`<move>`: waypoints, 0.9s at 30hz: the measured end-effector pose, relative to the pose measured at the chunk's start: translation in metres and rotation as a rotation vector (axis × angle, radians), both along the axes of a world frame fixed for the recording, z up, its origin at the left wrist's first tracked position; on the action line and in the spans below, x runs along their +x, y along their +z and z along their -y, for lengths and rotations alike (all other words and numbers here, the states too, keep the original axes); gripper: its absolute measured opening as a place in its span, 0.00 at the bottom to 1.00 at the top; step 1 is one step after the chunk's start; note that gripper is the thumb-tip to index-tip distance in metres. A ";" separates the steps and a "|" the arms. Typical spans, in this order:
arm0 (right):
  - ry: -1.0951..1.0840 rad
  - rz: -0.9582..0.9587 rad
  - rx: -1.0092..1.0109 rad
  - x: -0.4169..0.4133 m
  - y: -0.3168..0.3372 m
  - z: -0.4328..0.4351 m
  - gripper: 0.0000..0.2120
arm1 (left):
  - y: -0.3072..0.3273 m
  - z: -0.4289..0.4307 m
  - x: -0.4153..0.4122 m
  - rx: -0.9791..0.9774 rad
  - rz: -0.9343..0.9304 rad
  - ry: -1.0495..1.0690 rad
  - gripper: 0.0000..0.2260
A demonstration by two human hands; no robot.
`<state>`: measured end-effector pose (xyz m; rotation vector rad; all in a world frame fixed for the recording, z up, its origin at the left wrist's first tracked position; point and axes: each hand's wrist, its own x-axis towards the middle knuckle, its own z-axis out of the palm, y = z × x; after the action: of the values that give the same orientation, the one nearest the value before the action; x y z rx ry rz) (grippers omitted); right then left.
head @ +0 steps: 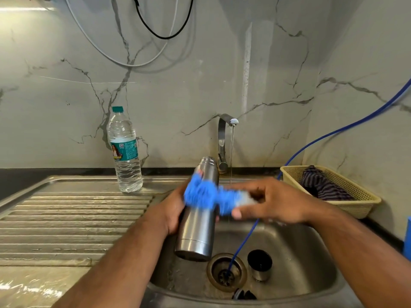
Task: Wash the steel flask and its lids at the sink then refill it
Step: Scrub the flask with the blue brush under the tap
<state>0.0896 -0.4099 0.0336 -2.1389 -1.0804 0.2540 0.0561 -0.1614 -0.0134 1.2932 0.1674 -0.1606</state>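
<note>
I hold the steel flask (196, 230) tilted over the sink (311, 272), its open mouth pointing up and away. My left hand (171, 210) grips its body from the left. My right hand (273, 201) holds a blue scrubber (209, 194) that lies across the flask's upper part and is blurred. A steel cup lid (259, 265) stands in the basin right of the drain (226, 272). A dark inner lid (243, 294) lies at the basin's near edge. Water runs thinly from the tap (224, 138).
A clear plastic water bottle (124, 150) stands on the ribbed draining board (73, 218). A blue hose (333, 132) runs from the right wall down into the drain. A beige basket (347, 196) with a striped cloth (322, 185) sits right of the sink.
</note>
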 end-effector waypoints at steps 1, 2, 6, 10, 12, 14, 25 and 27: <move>-0.133 0.060 0.078 0.004 -0.002 0.000 0.26 | 0.000 0.003 0.001 0.001 0.011 -0.017 0.31; -0.252 0.128 0.130 0.009 -0.005 -0.001 0.27 | 0.000 0.005 0.000 -0.028 -0.006 -0.027 0.34; -0.362 0.161 0.210 0.011 -0.010 -0.004 0.28 | -0.002 0.006 0.002 -0.062 -0.042 -0.032 0.32; 0.030 -0.023 -0.079 0.000 0.003 0.007 0.26 | -0.002 0.003 -0.002 0.004 -0.017 -0.029 0.28; 0.029 0.006 -0.060 0.003 0.002 0.006 0.25 | -0.004 0.002 -0.002 0.032 -0.007 -0.038 0.29; -0.179 0.071 0.176 0.009 -0.001 0.004 0.24 | -0.004 0.005 -0.003 0.054 0.014 -0.053 0.30; 0.207 0.038 -0.272 -0.005 -0.003 -0.004 0.29 | -0.005 -0.006 0.007 -0.022 -0.009 0.119 0.36; 0.111 0.158 -0.196 -0.003 -0.002 -0.005 0.28 | -0.006 -0.008 0.008 0.013 0.001 0.106 0.32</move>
<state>0.0869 -0.4049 0.0314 -2.3061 -1.3148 0.2550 0.0637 -0.1536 -0.0199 1.2944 0.2365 -0.0682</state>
